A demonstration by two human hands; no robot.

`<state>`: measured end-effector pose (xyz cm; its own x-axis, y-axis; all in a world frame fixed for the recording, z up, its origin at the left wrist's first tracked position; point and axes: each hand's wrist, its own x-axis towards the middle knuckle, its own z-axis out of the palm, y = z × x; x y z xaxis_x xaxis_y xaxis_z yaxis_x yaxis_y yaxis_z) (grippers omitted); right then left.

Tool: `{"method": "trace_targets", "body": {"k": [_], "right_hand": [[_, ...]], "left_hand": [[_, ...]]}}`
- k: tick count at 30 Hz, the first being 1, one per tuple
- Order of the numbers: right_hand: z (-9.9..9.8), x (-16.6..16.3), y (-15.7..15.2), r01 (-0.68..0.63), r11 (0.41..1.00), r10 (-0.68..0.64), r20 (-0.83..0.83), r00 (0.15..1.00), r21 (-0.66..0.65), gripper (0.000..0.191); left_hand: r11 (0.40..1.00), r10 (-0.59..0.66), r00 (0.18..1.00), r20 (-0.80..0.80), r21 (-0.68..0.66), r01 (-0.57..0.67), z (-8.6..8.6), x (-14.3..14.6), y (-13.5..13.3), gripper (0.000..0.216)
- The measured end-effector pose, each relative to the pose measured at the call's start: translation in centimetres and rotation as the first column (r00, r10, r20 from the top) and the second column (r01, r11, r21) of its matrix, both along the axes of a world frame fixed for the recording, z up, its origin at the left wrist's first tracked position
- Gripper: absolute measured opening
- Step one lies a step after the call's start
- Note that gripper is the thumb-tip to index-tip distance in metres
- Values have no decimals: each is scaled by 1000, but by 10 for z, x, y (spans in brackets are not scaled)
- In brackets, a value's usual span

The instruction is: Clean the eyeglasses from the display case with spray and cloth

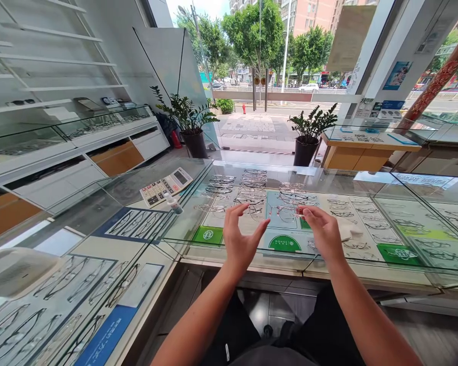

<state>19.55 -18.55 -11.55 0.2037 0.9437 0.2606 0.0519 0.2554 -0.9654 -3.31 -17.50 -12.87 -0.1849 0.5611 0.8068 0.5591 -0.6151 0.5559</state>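
Note:
Above the glass counter, my right hand pinches a thin-rimmed pair of eyeglasses at one side between thumb and fingertips. My left hand is raised to the left of the eyeglasses, thumb and fingers spread apart with nothing seen between them. Under the glass, rows of spectacle frames lie behind and below my hands, so the thin outline of the held pair partly blends with them. A crumpled whitish cloth rests just right of my right hand.
On the counter's left part are a calculator and a small clear bottle. A pale machine casing sits at the lower left. Potted plants flank the glass door ahead. Another display case stands at the right.

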Motion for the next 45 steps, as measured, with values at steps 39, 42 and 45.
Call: {"method": "trace_targets", "body": {"k": [39,42,45], "right_hand": [[6,-33,39,-664,706,696,70,714,-246,32],[-2,-37,39,-626,739,657,58,752,-251,34],[-7,-45,31,-450,878,471,131,872,-163,33]], "left_hand": [[752,-531,791,304,-261,605,-11,-38,-7,53],[766,-512,790,339,-237,598,-18,-42,-8,65],[924,-255,915,313,-201,326,-24,-37,-19,46]]}}
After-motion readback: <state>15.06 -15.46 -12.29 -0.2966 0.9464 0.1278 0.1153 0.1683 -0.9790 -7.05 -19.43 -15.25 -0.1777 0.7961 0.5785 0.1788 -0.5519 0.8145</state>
